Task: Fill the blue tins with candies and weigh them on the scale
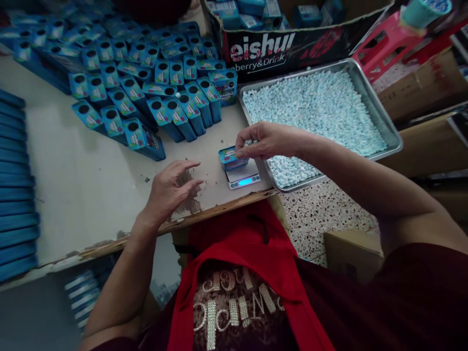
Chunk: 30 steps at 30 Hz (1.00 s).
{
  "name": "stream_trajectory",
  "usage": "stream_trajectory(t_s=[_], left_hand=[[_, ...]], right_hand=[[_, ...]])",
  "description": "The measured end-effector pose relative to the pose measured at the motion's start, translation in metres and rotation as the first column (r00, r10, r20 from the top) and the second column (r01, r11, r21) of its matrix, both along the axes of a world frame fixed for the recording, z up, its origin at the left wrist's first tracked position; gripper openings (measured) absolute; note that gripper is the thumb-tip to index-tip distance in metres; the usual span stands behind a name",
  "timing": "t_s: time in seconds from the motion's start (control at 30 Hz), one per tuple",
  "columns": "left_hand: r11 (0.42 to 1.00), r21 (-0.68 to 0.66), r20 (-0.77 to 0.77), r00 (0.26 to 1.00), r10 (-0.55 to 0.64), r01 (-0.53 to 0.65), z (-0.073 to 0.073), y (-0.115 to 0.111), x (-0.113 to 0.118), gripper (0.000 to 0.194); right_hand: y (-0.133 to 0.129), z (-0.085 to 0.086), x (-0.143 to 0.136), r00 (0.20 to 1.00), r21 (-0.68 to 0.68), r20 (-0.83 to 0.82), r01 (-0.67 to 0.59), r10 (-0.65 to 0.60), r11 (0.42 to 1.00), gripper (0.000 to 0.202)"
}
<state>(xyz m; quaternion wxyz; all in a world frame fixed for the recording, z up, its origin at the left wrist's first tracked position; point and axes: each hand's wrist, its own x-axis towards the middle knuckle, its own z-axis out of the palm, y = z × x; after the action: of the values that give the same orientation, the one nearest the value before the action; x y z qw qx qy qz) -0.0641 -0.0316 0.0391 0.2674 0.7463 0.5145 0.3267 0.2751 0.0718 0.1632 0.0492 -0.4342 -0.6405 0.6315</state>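
Observation:
A small blue tin [234, 158] lies on a digital scale [243, 176] whose display glows blue. My right hand [261, 140] is over the tin's right end, with its fingers pinched together. A few pale candies [250, 142] show in that hand, and its fingertips are at the tin's edge; whether they touch it I cannot tell. Left of the scale, my left hand [171, 187] hovers above the table edge, thumb and fingers apart, holding nothing. Beside my right forearm is a metal tray [397, 141] filled with small white and pale blue candies [314, 107].
Many blue tins [120, 100] stand upright on the table [98, 187], with round dark holes on top. More blue tins [16, 190] are stacked at the left. A black printed carton [292, 51] holds tins at the back. A pink stool [387, 41] stands behind the tray.

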Motion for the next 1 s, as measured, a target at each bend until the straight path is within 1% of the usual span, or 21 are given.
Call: stream_trajectory(t_s=[0.1, 0.2, 0.27, 0.33, 0.37, 0.4, 0.43, 0.5, 0.53, 0.57, 0.6, 0.63, 0.67, 0.73, 0.8, 0.83, 0.9, 1.0], left_hand=[[0.999, -0.021, 0.011, 0.999, 0.034, -0.034, -0.004, -0.003, -0.008, 0.041], [0.997, -0.051, 0.029, 0.998, 0.060, -0.058, -0.005, -0.003, -0.010, 0.043], [0.996, -0.064, 0.046, 0.996, 0.072, -0.069, -0.005, -0.002, -0.009, 0.044], [0.994, -0.068, 0.067, 0.994, 0.085, -0.080, -0.003, -0.001, -0.007, 0.045], [0.994, -0.068, 0.078, 0.993, 0.089, -0.084, -0.002, 0.000, -0.006, 0.045], [0.994, -0.068, 0.088, 0.992, 0.094, -0.088, -0.001, 0.000, -0.005, 0.045], [0.993, -0.070, 0.097, 0.990, 0.100, -0.093, 0.000, 0.000, -0.004, 0.045], [0.990, -0.087, 0.114, 0.987, 0.116, -0.107, 0.003, 0.000, -0.003, 0.048], [0.988, -0.106, 0.126, 0.984, 0.127, -0.114, 0.004, -0.001, -0.001, 0.050], [0.985, -0.127, 0.140, 0.981, 0.137, -0.119, 0.006, -0.001, 0.001, 0.052], [0.982, -0.146, 0.156, 0.977, 0.146, -0.123, 0.009, -0.001, 0.004, 0.053], [0.980, -0.155, 0.170, 0.973, 0.154, -0.128, 0.012, -0.001, 0.008, 0.053], [0.979, -0.154, 0.178, 0.971, 0.162, -0.135, 0.015, 0.000, 0.013, 0.053], [0.981, -0.113, 0.191, 0.966, 0.176, -0.156, 0.024, 0.005, 0.026, 0.047], [0.985, -0.048, 0.208, 0.963, 0.173, -0.166, 0.034, 0.014, 0.044, 0.038], [0.987, -0.019, 0.211, 0.964, 0.160, -0.160, 0.039, 0.019, 0.054, 0.034], [0.992, 0.015, 0.190, 0.974, 0.124, -0.129, 0.046, 0.032, 0.074, 0.029], [0.998, -0.016, 0.146, 0.987, 0.068, -0.067, 0.047, 0.053, 0.102, 0.027]], right_hand=[[0.003, -0.004, -0.001, 0.998, 0.084, 0.058, 0.013, -0.018, 0.996, 0.034], [0.002, -0.006, 0.000, 0.998, 0.126, 0.020, 0.059, -0.062, 0.990, 0.035], [0.001, -0.005, -0.001, 0.990, 0.105, -0.036, 0.141, -0.137, 0.984, 0.037], [0.000, -0.003, -0.001, 0.961, 0.030, -0.096, 0.264, -0.260, 0.964, 0.038], [0.000, -0.002, 0.000, 0.933, -0.021, -0.127, 0.337, -0.337, 0.941, 0.037], [0.000, -0.001, 0.002, 0.892, -0.074, -0.159, 0.416, -0.422, 0.906, 0.035], [0.001, -0.002, 0.005, 0.838, -0.126, -0.189, 0.496, -0.511, 0.859, 0.032], [0.001, -0.006, 0.015, 0.703, -0.220, -0.220, 0.639, -0.676, 0.737, 0.027], [0.000, -0.009, 0.021, 0.640, -0.259, -0.213, 0.692, -0.738, 0.674, 0.027], [-0.001, -0.013, 0.026, 0.596, -0.290, -0.192, 0.725, -0.780, 0.625, 0.028], [-0.003, -0.016, 0.031, 0.578, -0.311, -0.165, 0.738, -0.799, 0.598, 0.028], [-0.005, -0.018, 0.034, 0.587, -0.323, -0.142, 0.734, -0.797, 0.598, 0.028], [-0.008, -0.018, 0.036, 0.617, -0.325, -0.132, 0.713, -0.776, 0.622, 0.026], [-0.013, -0.014, 0.032, 0.703, -0.301, -0.163, 0.633, -0.692, 0.714, 0.023], [-0.015, -0.005, 0.021, 0.777, -0.239, -0.222, 0.543, -0.589, 0.805, 0.028], [-0.016, 0.000, 0.014, 0.802, -0.202, -0.244, 0.508, -0.545, 0.837, 0.031], [-0.015, 0.008, 0.001, 0.829, -0.140, -0.273, 0.467, -0.488, 0.873, 0.035], [-0.013, 0.009, -0.009, 0.818, -0.113, -0.322, 0.467, -0.477, 0.877, 0.033]])
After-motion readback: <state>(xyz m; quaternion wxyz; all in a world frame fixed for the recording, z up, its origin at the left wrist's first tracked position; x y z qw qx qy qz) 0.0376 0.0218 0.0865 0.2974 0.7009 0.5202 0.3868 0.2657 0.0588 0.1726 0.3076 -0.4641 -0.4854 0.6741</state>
